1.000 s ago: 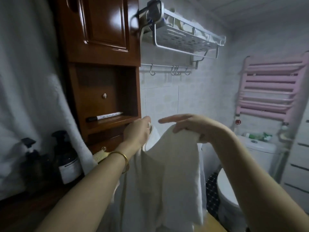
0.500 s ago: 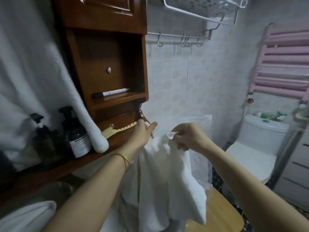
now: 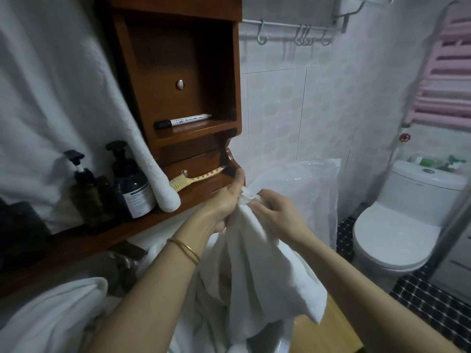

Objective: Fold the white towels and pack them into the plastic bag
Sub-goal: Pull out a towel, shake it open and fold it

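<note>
A white towel [image 3: 257,273] hangs in loose folds in front of me, bunched at its top edge. My left hand [image 3: 224,202] grips that top edge from the left, a gold bangle on its wrist. My right hand [image 3: 276,212] pinches the same bunched edge from the right, so both hands meet at the top. Behind them a clear plastic bag [image 3: 308,189] hangs against the tiled wall. Another white towel [image 3: 53,319] lies at the lower left, and a third [image 3: 76,103] hangs over the left wall.
A wooden cabinet [image 3: 178,80] with a marker pen [image 3: 182,120] stands at the left. Dark pump bottles [image 3: 132,189] and a comb [image 3: 196,178] sit on its ledge. A toilet [image 3: 397,225] is at the right, a pink radiator [image 3: 446,80] above it, a hook rail [image 3: 288,31] on the wall.
My hands came lower and closer together, gathering the towel's top edge into a bunch. The view tilted down, so the wire shelf left the frame and the plastic bag came into sight.
</note>
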`<action>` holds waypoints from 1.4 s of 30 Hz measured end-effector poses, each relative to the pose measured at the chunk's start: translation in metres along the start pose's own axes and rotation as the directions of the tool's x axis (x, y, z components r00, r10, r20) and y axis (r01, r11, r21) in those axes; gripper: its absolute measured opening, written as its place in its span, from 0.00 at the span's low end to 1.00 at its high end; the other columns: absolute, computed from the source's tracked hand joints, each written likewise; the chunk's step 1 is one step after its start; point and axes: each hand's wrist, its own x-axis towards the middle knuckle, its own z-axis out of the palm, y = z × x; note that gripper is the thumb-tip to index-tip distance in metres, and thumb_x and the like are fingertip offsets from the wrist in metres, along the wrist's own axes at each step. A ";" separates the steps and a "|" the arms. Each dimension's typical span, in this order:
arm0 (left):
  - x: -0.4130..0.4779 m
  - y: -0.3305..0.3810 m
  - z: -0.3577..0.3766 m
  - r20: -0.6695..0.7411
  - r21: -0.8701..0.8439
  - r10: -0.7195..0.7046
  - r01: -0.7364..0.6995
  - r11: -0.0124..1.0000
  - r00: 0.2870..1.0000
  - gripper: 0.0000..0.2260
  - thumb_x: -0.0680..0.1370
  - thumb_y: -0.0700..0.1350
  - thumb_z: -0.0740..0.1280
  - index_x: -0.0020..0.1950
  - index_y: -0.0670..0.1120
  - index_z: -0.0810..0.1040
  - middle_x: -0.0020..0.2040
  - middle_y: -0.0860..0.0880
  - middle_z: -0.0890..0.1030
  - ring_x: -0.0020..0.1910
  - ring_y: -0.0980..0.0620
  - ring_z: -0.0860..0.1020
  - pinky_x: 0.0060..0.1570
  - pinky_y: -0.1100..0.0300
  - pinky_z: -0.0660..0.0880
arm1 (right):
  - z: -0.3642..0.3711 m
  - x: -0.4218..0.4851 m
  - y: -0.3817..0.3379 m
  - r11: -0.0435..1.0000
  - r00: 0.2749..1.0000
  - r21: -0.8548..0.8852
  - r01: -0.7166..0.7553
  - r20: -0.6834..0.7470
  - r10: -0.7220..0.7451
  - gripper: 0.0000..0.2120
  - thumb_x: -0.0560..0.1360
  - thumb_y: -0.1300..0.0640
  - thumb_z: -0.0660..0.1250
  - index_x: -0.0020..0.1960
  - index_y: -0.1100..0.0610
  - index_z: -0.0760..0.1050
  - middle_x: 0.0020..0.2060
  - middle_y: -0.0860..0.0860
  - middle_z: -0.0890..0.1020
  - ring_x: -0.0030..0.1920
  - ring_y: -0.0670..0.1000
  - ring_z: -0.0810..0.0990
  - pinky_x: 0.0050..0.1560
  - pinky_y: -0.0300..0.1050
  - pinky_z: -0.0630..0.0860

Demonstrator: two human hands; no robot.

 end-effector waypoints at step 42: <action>-0.015 0.116 0.000 -0.112 0.629 0.854 -0.629 0.457 0.508 0.11 0.76 0.35 0.56 0.48 0.48 0.74 0.42 0.45 0.77 0.38 0.48 0.76 0.35 0.53 0.75 | -0.103 0.030 0.021 0.801 0.974 -0.585 -0.130 0.077 0.214 0.14 0.78 0.50 0.62 0.45 0.61 0.73 0.38 0.53 0.77 0.39 0.53 0.74 0.39 0.48 0.67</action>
